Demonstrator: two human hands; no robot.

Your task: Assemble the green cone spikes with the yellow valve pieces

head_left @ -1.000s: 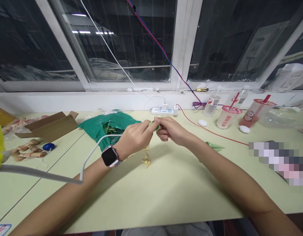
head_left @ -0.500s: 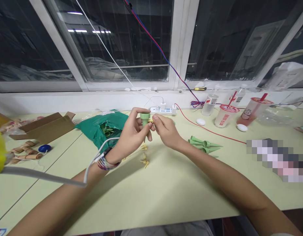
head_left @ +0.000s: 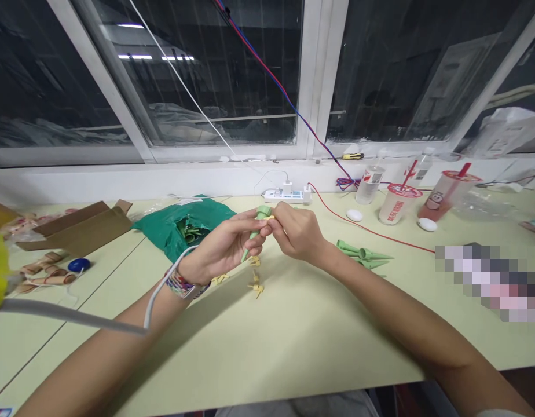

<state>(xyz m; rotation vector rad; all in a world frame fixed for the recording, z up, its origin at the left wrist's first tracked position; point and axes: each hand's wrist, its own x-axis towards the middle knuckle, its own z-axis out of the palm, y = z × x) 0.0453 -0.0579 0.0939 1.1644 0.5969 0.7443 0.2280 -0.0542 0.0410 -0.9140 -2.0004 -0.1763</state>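
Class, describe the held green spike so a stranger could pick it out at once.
On the pale table, below the power strip, the left hand grips a green spike. Unlike the green spikes lying at right, it is held up.

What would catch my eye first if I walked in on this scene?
At the centre of the desk, the left hand holds a green plastic spike while the right hand works at its top. Just left of them sits an open green plastic bag, and more green spikes lie to the right.
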